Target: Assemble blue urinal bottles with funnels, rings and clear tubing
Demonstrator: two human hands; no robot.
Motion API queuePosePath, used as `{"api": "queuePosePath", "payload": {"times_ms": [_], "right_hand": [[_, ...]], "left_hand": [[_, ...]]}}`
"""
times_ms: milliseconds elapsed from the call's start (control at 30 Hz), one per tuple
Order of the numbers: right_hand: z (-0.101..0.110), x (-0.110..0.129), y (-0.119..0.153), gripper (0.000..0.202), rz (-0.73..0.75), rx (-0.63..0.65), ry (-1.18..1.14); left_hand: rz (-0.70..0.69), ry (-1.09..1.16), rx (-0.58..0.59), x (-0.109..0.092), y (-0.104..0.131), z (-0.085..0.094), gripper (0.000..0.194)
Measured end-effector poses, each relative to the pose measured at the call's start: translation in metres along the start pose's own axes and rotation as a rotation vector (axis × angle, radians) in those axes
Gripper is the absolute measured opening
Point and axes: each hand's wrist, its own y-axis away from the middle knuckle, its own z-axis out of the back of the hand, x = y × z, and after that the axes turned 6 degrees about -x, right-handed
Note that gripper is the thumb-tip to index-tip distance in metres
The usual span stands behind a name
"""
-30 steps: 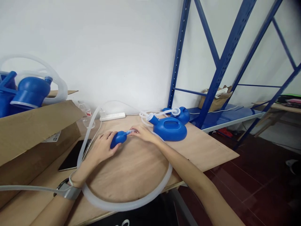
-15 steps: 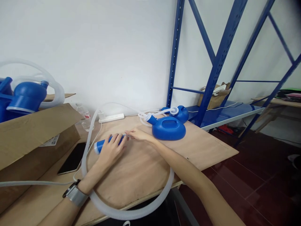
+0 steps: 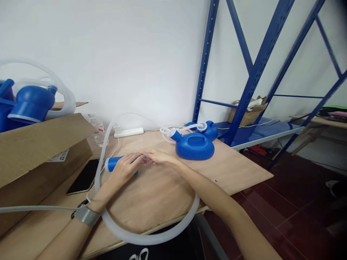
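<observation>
A blue tube-shaped part with a pale rim at its left end lies on the table. My left hand is wrapped over it from above and covers its middle. My right hand meets the left fingertips at the part's right end, its fingers pinched together; what they hold is hidden. A translucent ribbed hose loops around both forearms and over the table's front edge. To the right of my right hand rests a blue jug with a moulded handle and a white-rimmed spout.
An open cardboard box with blue jugs stands at left. Near it are a phone and a plastic bottle. A power strip lies by the wall. Another blue jug sits before the blue shelf frame.
The blue part has turned slightly, its rimmed end shifting up and left. My left fingers have moved closer against the right hand. The view has shifted a little.
</observation>
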Motion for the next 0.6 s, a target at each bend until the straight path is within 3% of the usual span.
{"api": "queuePosePath", "payload": {"times_ms": [300, 433, 600], "right_hand": [[0.0006, -0.0045, 0.0015, 0.038, -0.001, 0.016, -0.057], [-0.0015, -0.007, -0.0004, 0.036, 0.009, 0.009, -0.073], [-0.0031, -0.0073, -0.0013, 0.036, -0.001, -0.026, -0.067]], "left_hand": [[-0.012, 0.103, 0.077, 0.0066, 0.0042, 0.0078, 0.049], [0.1, 0.164, 0.134, 0.0059, 0.0009, 0.0065, 0.046], [0.206, 0.213, 0.115, 0.0065, 0.0007, 0.0009, 0.039]]}}
